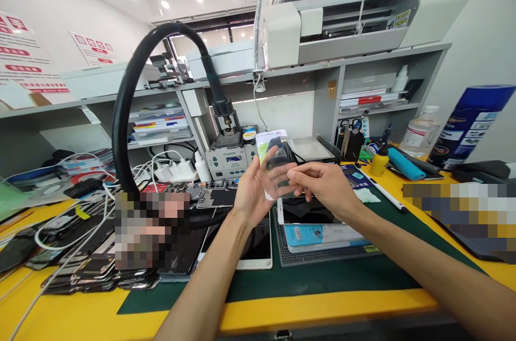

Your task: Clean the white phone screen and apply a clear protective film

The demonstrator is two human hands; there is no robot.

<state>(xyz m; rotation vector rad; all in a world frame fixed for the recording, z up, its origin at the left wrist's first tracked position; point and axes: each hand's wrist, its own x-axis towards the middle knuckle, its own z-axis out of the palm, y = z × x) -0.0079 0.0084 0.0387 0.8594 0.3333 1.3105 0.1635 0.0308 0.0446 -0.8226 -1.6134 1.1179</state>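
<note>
In the middle of the view is a clear plastic film packet [271,137] with a white, green and purple printed top. My left hand [252,193] holds it up from behind, and its fingers show through the clear part. My right hand [322,185] is closed in a pinch at the packet's right edge. Below my hands, a white-framed phone [310,214] lies screen up on a blue-and-white package [322,237], over a dark grey mesh mat [286,257]. Under my left forearm lies a white-edged tablet [258,263], partly hidden.
Several stacked phones and phone parts [94,276] with white cables crowd the left. A thick black hose [121,99] arches over them. At the back stands a control box [226,163]; at right are a yellow bottle [379,163], a white pen [385,193] and a blue can [463,126].
</note>
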